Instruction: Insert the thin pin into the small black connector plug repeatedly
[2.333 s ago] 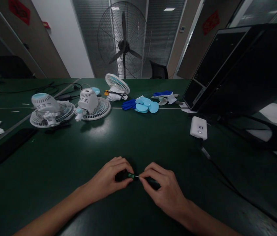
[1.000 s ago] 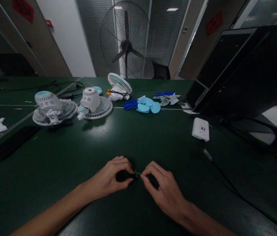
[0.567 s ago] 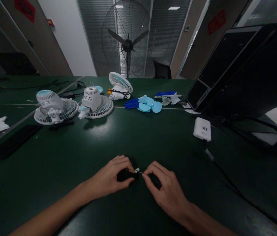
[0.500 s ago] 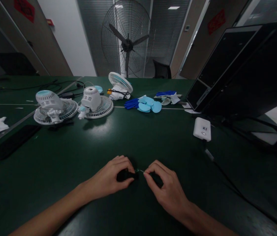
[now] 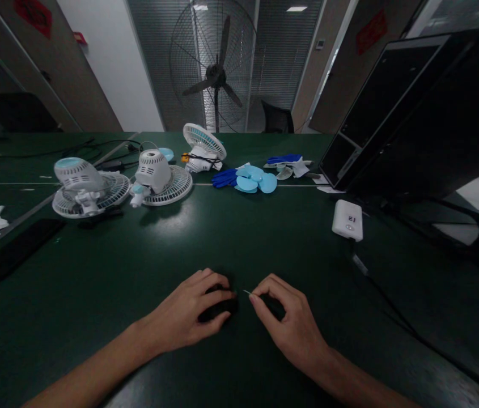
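My left hand [image 5: 194, 303] lies curled over a dark rounded object that looks like a black computer mouse [image 5: 221, 310], its fingers on top and the thumb along the near side. Much of the object is hidden by the fingers and merges with the dark table. A short way to the right, my right hand [image 5: 288, 317] pinches a thin, pale, wire-like piece [image 5: 246, 292] between thumb and forefinger. The tip of that piece points left at the mouse, with a small gap between them.
Two white desk fans [image 5: 80, 184] [image 5: 156, 175] lie face down at the left, and a third fan [image 5: 203, 148] rests tilted behind. Blue gloves [image 5: 224, 178] touch a light-blue fan blade [image 5: 256, 180]. At right are a white power bank [image 5: 347, 221], its cable and a black monitor [image 5: 426, 124].
The thin piece's tip has come away from the dark object, leaving a gap. My left fingers have shifted over the object, one now stretched along its top.
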Available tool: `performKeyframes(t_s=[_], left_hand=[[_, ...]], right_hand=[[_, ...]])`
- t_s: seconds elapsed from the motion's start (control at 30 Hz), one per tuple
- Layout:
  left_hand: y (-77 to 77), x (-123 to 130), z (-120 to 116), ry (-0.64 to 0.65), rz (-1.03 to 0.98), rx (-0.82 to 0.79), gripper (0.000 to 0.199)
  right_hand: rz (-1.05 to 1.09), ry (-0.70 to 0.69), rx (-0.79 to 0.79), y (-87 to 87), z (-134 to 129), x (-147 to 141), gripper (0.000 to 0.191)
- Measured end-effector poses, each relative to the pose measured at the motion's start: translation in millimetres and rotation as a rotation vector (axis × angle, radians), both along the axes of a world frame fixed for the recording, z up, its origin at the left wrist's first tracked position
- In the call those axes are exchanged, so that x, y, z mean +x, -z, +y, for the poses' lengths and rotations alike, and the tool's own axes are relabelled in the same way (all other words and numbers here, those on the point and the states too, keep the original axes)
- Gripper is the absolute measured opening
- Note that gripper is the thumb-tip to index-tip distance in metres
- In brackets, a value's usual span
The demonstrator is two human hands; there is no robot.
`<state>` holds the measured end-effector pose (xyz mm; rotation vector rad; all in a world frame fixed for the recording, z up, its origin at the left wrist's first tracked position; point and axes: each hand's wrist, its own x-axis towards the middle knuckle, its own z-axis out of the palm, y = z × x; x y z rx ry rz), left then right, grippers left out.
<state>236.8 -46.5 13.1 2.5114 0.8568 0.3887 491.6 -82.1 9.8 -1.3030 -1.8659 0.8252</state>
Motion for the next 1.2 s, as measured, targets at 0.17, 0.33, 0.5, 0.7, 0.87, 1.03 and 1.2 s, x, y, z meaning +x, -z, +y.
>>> performKeyframes(t_s=[0.17, 0.33, 0.5, 0.7, 0.87, 1.03, 1.2], left_hand=[[7.1, -35.7, 22.1, -0.114, 0.056, 0.138, 0.032], [9.3, -58.2, 33.5, -0.235, 0.098, 0.181, 0.031], [14.6, -33.4, 14.5, -0.164, 0.035, 0.132, 0.027], [25.7, -30.6, 15.2, -0.230, -0.119, 0.077, 0.017], [25.9, -29.4, 16.0, -0.310, -0.171, -0.004, 0.014], [20.5, -17.8, 4.4, -0.267, -0.224, 0.032, 0.023], [11.0, -14.0, -9.6, 0.093, -0.115, 0.323, 0.033]], right_hand=[[0.010, -0.001, -0.021, -3.3, -0.8, 0.4, 0.017], [-0.008, -0.008, -0.018, -3.4, -2.2, 1.7, 0.017], [-0.024, -0.001, -0.009, -3.2, -1.9, 1.0, 0.018], [-0.022, -0.005, -0.033, -5.4, -1.7, 1.0, 0.019], [-0.006, -0.004, -0.035, -7.1, -3.3, 1.4, 0.017], [-0.023, -0.006, -0.033, -5.5, -1.9, 1.1, 0.015], [-0.005, -0.004, -0.007, -3.1, -1.6, 1.0, 0.015]])
